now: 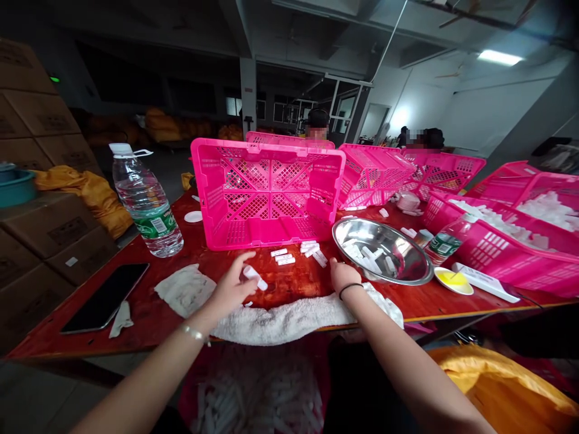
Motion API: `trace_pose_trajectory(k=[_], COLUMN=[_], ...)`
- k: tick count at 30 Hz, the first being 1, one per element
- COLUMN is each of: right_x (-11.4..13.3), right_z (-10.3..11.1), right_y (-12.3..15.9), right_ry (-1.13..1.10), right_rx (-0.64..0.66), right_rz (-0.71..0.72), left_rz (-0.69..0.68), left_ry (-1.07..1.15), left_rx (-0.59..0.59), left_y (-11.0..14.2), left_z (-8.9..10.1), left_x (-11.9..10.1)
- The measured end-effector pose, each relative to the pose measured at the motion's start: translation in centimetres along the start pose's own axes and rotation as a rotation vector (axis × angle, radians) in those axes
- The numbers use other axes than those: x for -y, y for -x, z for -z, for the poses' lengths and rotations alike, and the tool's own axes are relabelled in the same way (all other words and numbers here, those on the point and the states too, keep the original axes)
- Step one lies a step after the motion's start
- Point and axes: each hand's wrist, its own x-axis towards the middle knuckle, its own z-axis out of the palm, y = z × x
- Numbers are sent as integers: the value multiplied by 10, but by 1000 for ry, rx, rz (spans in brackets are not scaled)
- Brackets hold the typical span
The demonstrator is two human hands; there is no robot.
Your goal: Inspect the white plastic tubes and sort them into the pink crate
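My left hand (231, 287) is over the red table, its thumb and forefinger about a small white plastic piece (255, 278). My right hand (342, 276) has curled fingers close to the left rim of a shiny metal bowl (411, 265); whatever they grip is hidden. Inside the bowl lie several loose white pieces (371, 260). Between and beyond my hands, more white plastic pieces (284, 260) lie in small groups on the wood. A rolled white towel (280, 322) runs along the table edge under my wrists.
A pink basket (271, 234) stands on its side in front of me. At left are a large water bottle (151, 208) and a phone (106, 298). Rightward are a yellow-filled dish (453, 281), a smaller bottle (447, 241) and a filled pink basket (502, 244). A yellow sack (511, 386) sits below.
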Motion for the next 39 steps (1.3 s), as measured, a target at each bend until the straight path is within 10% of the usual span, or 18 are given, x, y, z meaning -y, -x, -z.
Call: trace_pose_trajectory(k=[5,10,18,25,34,39], right_x=[14,43,24,46,37,45], right_z=[11,8,31,26,27,27], right_y=[61,118,131,139,139,142], right_ry=[-625,-1708,-1117,-1468,-1389,-1483], right_rx=[-173,-167,-17,71,-116,2], right_rz=[236,447,741,357,487,405], left_rz=[263,361,186,-226,249,-53], left_ry=[1018,1257,859,373,796,388], left_rx=[-106,-98,-20,-150,277,40], left_y=[63,83,94,102,115,121], left_z=[-29,-48,-41,-38,-44,-46], left_x=[-23,-44,-44,-52,-56,-59])
